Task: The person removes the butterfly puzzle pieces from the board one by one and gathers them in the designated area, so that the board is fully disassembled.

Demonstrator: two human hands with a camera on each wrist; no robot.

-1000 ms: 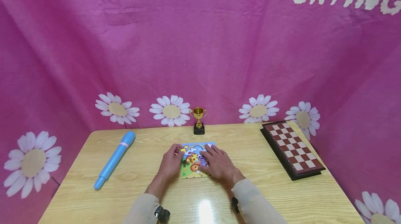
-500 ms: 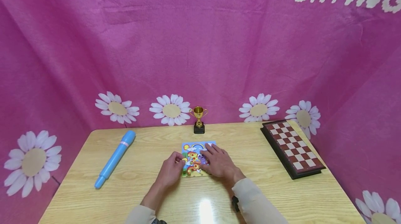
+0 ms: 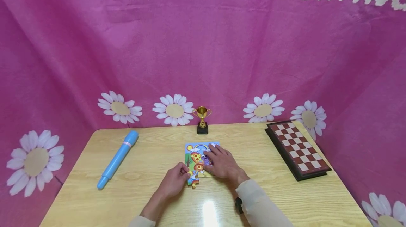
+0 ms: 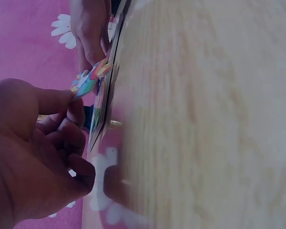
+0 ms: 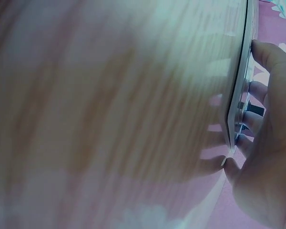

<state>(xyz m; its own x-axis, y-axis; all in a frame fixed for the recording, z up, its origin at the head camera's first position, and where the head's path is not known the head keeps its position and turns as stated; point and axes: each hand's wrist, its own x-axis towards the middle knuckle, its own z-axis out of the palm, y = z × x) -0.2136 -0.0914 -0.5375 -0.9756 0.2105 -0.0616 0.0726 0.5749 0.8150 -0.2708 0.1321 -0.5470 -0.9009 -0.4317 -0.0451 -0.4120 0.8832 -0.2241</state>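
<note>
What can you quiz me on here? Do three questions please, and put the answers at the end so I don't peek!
1. Which hand pinches the small colourful piece? A) the left B) the right C) neither
2. True or false: the gold trophy stands upright beyond the picture board.
3. Fill in: the right hand lies over the ____ side of the picture board.

Key: 1. A, the left hand. 2. True. 3. right.

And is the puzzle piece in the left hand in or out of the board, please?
Out: the left hand pinches the puzzle piece, tilted, jutting past the board.
</note>
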